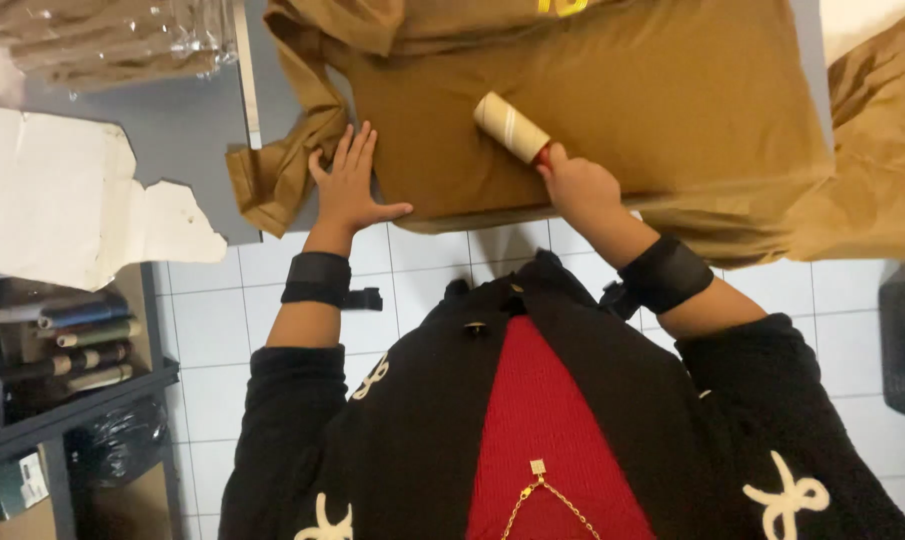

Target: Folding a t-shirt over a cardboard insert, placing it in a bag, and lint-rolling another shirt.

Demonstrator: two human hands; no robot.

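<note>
The person is leaning over the grey bench (187,130), working on a mustard-brown garment (612,110) that is lying spread across it. The left hand (350,185) is pressing flat on the cloth near the bench's front edge, fingers splayed wide and holding nothing, just pinning the fabric. The right hand (577,185) is closed around the red handle of a lint roller (510,127), whose pale roll is resting on the garment a little beyond the knuckles.

One sleeve (287,150) is bunching in folds just beside the left hand, and part of it is hanging past the bench's edge. To my eye that is where trouble could start: if the roller is running into those creases, its sticky sheet may be grabbing and dragging the cloth rather than gliding. The front hem is drooping over the edge towards the white tiled floor (222,330), so a hard stroke with too little pressure from the flat hand could be pulling the whole garment off.
</note>
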